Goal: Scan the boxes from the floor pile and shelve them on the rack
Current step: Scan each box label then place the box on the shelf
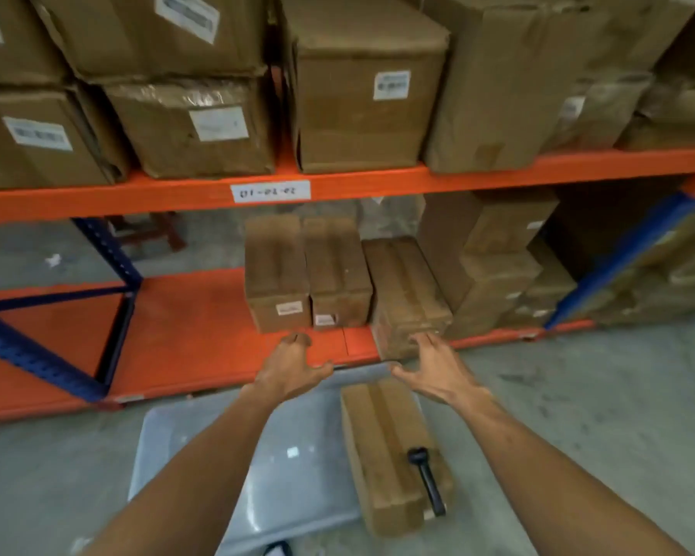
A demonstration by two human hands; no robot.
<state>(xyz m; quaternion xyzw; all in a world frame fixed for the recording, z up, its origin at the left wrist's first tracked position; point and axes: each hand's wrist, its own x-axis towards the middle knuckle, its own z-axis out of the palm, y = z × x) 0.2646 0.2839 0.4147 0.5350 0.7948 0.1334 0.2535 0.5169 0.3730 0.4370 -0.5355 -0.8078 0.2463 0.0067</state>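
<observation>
Below, on the orange bottom shelf [201,335] of the rack, we see three small boxes side by side. Our right hand [434,371] has spread fingers that touch the front of the rightmost box [408,290], which sits at the shelf edge; it grasps nothing. Our left hand [293,363] is also open and empty, just in front of the left box [275,274]. On the floor, one more box [382,447] lies on a plastic sheet [297,475], with a black scanner [428,481] resting on top of it.

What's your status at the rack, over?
Both hands empty: left hand, right hand open at third box on bottom shelf. One box left on floor, scanner on top. Nothing blocking.
</observation>
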